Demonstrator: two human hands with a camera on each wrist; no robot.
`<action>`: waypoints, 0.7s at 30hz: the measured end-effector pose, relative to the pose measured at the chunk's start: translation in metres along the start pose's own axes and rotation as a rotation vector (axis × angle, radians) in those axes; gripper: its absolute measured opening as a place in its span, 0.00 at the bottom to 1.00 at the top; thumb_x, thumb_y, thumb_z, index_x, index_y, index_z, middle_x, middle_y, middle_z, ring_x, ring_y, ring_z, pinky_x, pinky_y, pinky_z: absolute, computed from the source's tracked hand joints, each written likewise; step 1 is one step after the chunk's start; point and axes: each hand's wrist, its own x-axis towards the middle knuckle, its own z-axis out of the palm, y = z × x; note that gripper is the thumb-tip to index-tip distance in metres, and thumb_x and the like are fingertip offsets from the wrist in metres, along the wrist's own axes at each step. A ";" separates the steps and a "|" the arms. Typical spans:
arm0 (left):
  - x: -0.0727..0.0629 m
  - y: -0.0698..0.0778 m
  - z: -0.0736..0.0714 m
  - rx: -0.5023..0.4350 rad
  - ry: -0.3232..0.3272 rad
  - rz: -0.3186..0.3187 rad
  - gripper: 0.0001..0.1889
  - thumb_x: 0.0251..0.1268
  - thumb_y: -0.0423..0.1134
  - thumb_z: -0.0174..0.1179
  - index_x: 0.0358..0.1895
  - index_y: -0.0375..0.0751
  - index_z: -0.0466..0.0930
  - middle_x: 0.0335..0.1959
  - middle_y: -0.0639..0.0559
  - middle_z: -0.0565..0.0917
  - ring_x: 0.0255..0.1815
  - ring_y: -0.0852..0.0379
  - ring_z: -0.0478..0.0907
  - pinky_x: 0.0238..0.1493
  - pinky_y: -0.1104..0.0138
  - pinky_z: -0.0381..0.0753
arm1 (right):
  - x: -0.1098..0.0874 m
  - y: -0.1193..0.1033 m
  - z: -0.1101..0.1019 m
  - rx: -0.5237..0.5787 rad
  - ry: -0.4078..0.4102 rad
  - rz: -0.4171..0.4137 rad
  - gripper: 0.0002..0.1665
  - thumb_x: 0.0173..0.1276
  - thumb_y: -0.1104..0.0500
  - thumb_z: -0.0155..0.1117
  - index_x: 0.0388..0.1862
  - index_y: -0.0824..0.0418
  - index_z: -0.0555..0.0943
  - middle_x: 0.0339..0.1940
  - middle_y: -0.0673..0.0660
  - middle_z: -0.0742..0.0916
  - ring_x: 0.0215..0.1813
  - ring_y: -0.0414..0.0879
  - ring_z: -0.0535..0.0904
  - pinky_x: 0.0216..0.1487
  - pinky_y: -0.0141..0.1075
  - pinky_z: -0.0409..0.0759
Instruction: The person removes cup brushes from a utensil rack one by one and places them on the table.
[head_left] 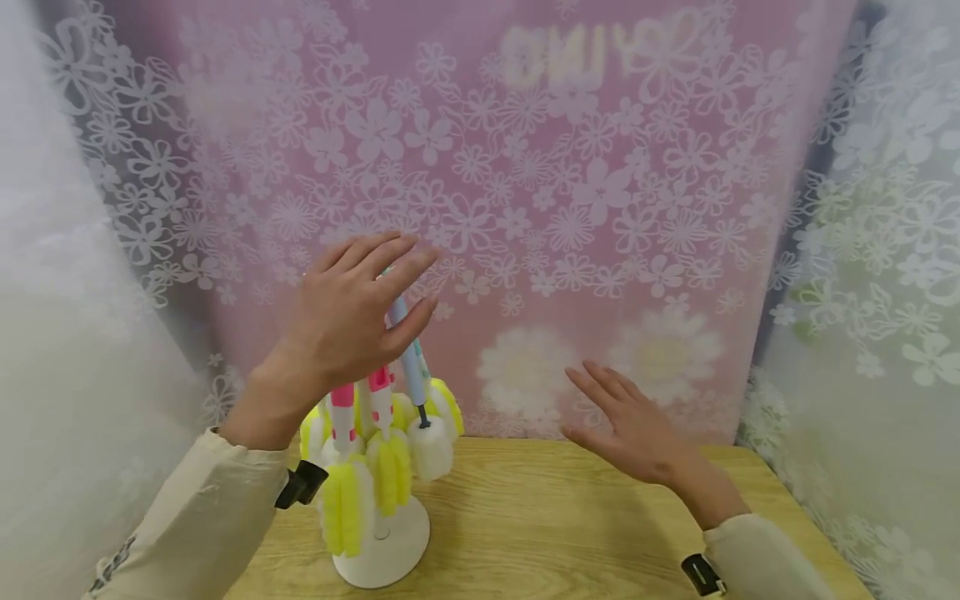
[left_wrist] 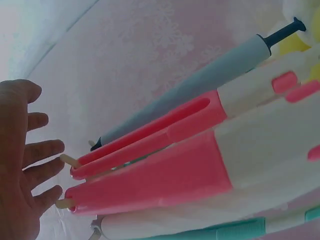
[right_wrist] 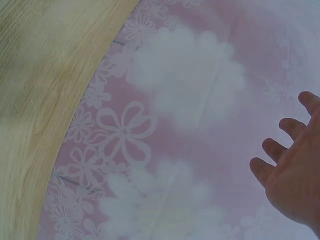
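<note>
Several dusters hang heads down around a stand with a round white base [head_left: 401,554]. Fluffy yellow-and-white duster heads [head_left: 345,508] surround the stand, along with a white head [head_left: 431,450] on a pale blue handle [head_left: 411,367]. In the head view my left hand [head_left: 348,312], fingers extended, covers the stand's top. The left wrist view shows that hand [left_wrist: 20,155] at the loop ends of the pink handles [left_wrist: 150,182], palm bare. My right hand [head_left: 630,425] hovers over the table's right half, fingers spread and holding nothing; its fingers [right_wrist: 272,150] also show in the right wrist view.
The wooden table [head_left: 540,517] ends at a pink backdrop [head_left: 510,167] printed with white flowers. Translucent flowered curtains [head_left: 885,250] close in on the right, with a similar curtain [head_left: 82,292] on the left.
</note>
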 end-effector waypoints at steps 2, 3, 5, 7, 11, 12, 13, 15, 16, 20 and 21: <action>-0.001 -0.003 -0.005 0.019 -0.033 -0.045 0.24 0.63 0.49 0.57 0.61 0.45 0.76 0.59 0.44 0.77 0.63 0.45 0.69 0.63 0.52 0.63 | 0.000 -0.002 0.002 0.006 -0.002 0.000 0.46 0.66 0.32 0.51 0.78 0.41 0.48 0.78 0.53 0.52 0.76 0.60 0.44 0.60 0.70 0.52; -0.002 -0.005 -0.006 0.027 -0.056 -0.066 0.24 0.63 0.49 0.56 0.61 0.45 0.76 0.60 0.44 0.76 0.63 0.45 0.69 0.63 0.51 0.63 | 0.000 -0.003 0.003 0.009 -0.001 0.002 0.45 0.66 0.32 0.51 0.78 0.41 0.48 0.78 0.53 0.52 0.76 0.60 0.43 0.60 0.70 0.52; -0.005 -0.009 -0.008 0.042 -0.102 -0.103 0.25 0.64 0.50 0.56 0.62 0.43 0.75 0.60 0.43 0.76 0.63 0.44 0.68 0.64 0.50 0.63 | 0.000 -0.004 0.004 0.022 -0.004 0.003 0.45 0.66 0.33 0.51 0.77 0.41 0.49 0.78 0.52 0.52 0.76 0.60 0.43 0.60 0.70 0.52; -0.009 -0.012 -0.007 0.059 -0.142 -0.133 0.26 0.65 0.51 0.55 0.62 0.42 0.75 0.60 0.43 0.76 0.63 0.44 0.69 0.63 0.50 0.64 | 0.001 -0.006 0.006 0.025 -0.008 0.000 0.45 0.67 0.33 0.51 0.77 0.41 0.49 0.78 0.52 0.52 0.76 0.60 0.43 0.60 0.70 0.52; -0.019 -0.016 0.001 0.062 -0.149 -0.188 0.25 0.66 0.50 0.53 0.60 0.38 0.76 0.56 0.42 0.79 0.60 0.43 0.72 0.60 0.49 0.68 | 0.000 -0.009 0.011 0.020 -0.025 0.002 0.44 0.67 0.32 0.49 0.77 0.39 0.49 0.78 0.51 0.52 0.76 0.61 0.43 0.59 0.71 0.53; -0.021 -0.017 0.002 0.064 -0.141 -0.199 0.24 0.66 0.50 0.53 0.59 0.37 0.77 0.55 0.42 0.80 0.59 0.43 0.73 0.60 0.49 0.68 | 0.000 -0.010 0.013 0.019 -0.029 0.000 0.44 0.67 0.31 0.49 0.77 0.38 0.49 0.78 0.51 0.52 0.76 0.62 0.43 0.59 0.71 0.52; -0.023 -0.017 0.004 0.063 -0.129 -0.211 0.24 0.66 0.49 0.53 0.58 0.36 0.77 0.54 0.41 0.80 0.58 0.42 0.74 0.59 0.49 0.69 | 0.000 -0.010 0.016 0.022 -0.031 0.000 0.43 0.67 0.31 0.49 0.77 0.38 0.49 0.78 0.51 0.52 0.76 0.62 0.43 0.59 0.71 0.52; -0.027 -0.018 0.006 0.063 -0.104 -0.233 0.23 0.67 0.48 0.52 0.56 0.36 0.78 0.53 0.41 0.81 0.55 0.41 0.76 0.57 0.49 0.71 | 0.001 -0.010 0.020 0.032 -0.034 -0.002 0.43 0.67 0.31 0.48 0.77 0.38 0.49 0.78 0.50 0.52 0.76 0.62 0.43 0.61 0.70 0.50; -0.028 -0.018 0.006 0.065 -0.095 -0.239 0.22 0.67 0.48 0.52 0.55 0.35 0.79 0.52 0.41 0.82 0.53 0.41 0.77 0.56 0.49 0.72 | 0.001 -0.011 0.022 0.041 -0.031 -0.006 0.43 0.67 0.32 0.49 0.77 0.38 0.49 0.78 0.51 0.53 0.75 0.62 0.43 0.61 0.70 0.50; -0.031 -0.018 0.006 0.071 -0.061 -0.253 0.20 0.68 0.47 0.51 0.51 0.36 0.81 0.50 0.42 0.83 0.51 0.41 0.79 0.54 0.49 0.73 | 0.002 -0.013 0.030 0.061 -0.023 -0.013 0.43 0.67 0.31 0.48 0.77 0.39 0.50 0.78 0.50 0.53 0.75 0.61 0.45 0.62 0.69 0.51; -0.031 -0.018 0.006 0.069 -0.053 -0.253 0.20 0.68 0.47 0.51 0.50 0.36 0.82 0.50 0.43 0.83 0.51 0.41 0.79 0.54 0.50 0.73 | 0.002 -0.015 0.031 0.070 -0.019 -0.017 0.42 0.67 0.32 0.49 0.77 0.39 0.51 0.78 0.50 0.54 0.75 0.61 0.45 0.62 0.68 0.52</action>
